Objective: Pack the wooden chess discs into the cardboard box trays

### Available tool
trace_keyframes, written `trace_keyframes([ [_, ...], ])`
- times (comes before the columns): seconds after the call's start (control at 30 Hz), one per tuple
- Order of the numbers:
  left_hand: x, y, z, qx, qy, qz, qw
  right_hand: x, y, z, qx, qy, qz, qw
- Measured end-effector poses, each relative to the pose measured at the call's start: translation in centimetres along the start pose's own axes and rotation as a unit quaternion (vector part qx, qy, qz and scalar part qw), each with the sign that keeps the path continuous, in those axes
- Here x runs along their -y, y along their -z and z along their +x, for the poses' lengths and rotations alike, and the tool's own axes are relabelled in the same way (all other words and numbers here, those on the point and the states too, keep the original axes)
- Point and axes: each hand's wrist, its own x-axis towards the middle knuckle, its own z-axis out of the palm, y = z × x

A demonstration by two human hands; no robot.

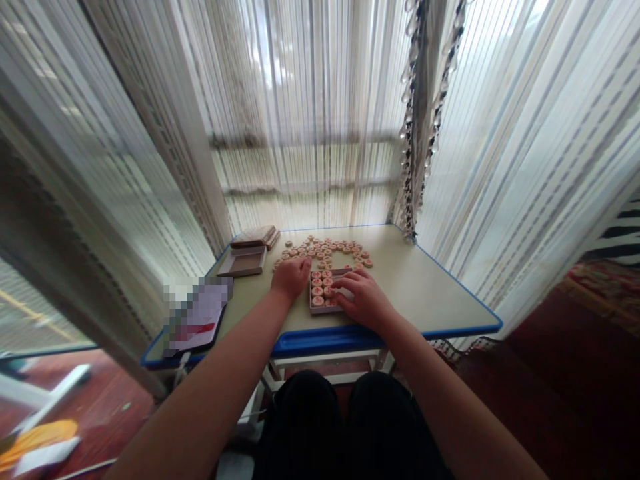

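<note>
- The shallow box (325, 310) is set near the front edge of the tabletop (425, 293), between the two hands.
- Round pieces marked in red (317, 291) are packed in two columns along the left part of the box; the right part is largely covered by a hand.
- The right hand (364, 297) is held over the right side of the box, with its fingers bent and slightly spread down toward the pieces; whether one is gripped cannot be told.
- The left hand (291, 277) is placed just beside the left wall of the box, close to the loose pieces, with its fingers curled inward; whether anything is enclosed by them cannot be told.
- Many loose pieces (321, 256) are spread behind the box, some crowded together and a few set apart at the edges.
- A second shallow tray (245, 260) is seen to the left of the loose pieces, and a brown flat stack (254, 236) is laid just behind it.
- A flat pixelated item (203, 317) is placed at the left edge of the tabletop.
- The tabletop is rimmed in blue and backed by sheer striped curtains (310, 100).
</note>
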Motion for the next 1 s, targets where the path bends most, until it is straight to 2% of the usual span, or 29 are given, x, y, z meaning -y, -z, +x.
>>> trace_keyframes([
  [0.17, 0.0, 0.0, 0.0, -0.002, 0.001, 0.006, 1.0, -0.3, 0.0, 0.2, 0.001, -0.009, -0.009, 1.0],
  [0.33, -0.2, 0.2, 0.0, 0.02, 0.006, -0.013, 1.0, -0.6, -0.2, -0.1, -0.022, -0.047, -0.012, 0.999],
  [0.47, -0.4, 0.4, 0.0, 0.023, 0.014, -0.026, 0.999, -1.3, 0.5, 0.7, -0.029, -0.086, 0.029, 0.995],
  [0.53, -0.4, 0.5, 0.0, 0.019, 0.014, -0.033, 0.999, -2.0, 1.1, 2.1, 0.015, -0.096, 0.042, 0.994],
  [0.63, -0.4, 0.4, 0.2, 0.012, 0.014, -0.042, 0.999, -3.7, 1.1, 5.7, 0.122, -0.088, 0.034, 0.988],
  [0.7, -0.4, 0.3, 0.4, 0.007, 0.009, -0.05, 0.999, -4.9, 0.2, 8.3, 0.168, -0.093, 0.017, 0.981],
  [0.8, -0.1, 0.1, 0.7, 0.004, 0.005, -0.067, 0.998, -6.4, -2.1, 11.1, 0.185, -0.062, -0.004, 0.981],
  [0.87, 0.2, -0.1, 0.8, -0.015, 0.018, -0.074, 0.997, -7.2, -3.7, 11.8, 0.157, -0.031, -0.007, 0.987],
  [1.0, 0.6, -0.4, 1.0, -0.033, 0.03, -0.097, 0.994, -8.0, -5.4, 11.3, 0.178, 0.015, -0.023, 0.984],
])
